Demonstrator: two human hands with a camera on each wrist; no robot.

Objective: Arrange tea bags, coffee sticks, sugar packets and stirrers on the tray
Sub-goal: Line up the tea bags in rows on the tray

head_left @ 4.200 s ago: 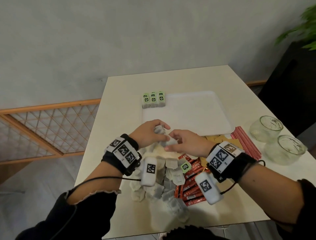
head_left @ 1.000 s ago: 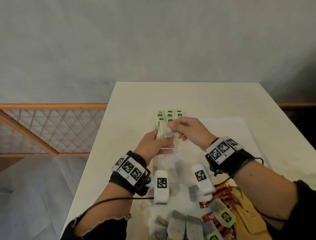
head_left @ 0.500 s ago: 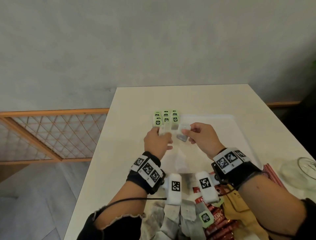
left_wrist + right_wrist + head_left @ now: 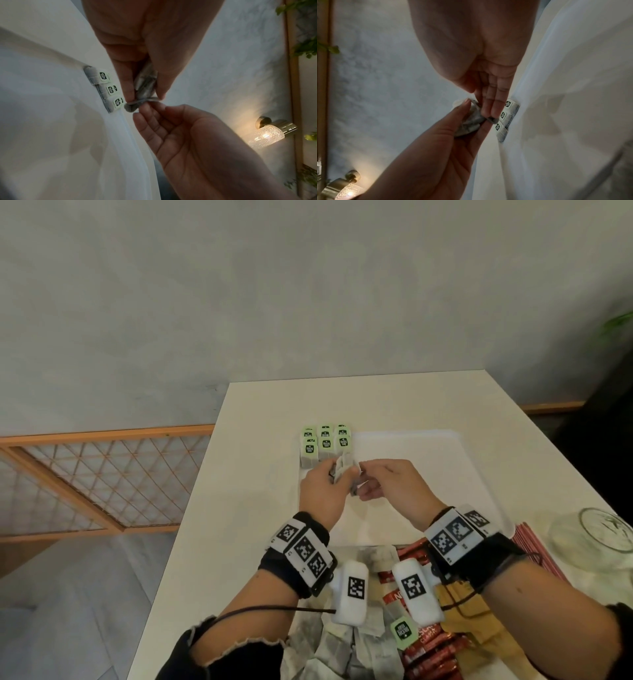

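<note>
Both hands meet above the white tray (image 4: 428,453): the left hand (image 4: 322,491) pinches a small bundle of soft, papery tea bags (image 4: 344,469) between thumb and fingers, while the right hand (image 4: 394,487) nips one bag's edge. Just beyond, six tea bags (image 4: 325,445) with green tags (two tidy rows) sit at the tray's far-left corner on the pale counter (image 4: 246,474).

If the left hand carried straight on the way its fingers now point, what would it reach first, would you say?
Most likely the row of placed tea bags at the tray's far left corner. The left hand, gripping loose tea bags, points that way from just short of them; the exact gap is unclear.
</note>
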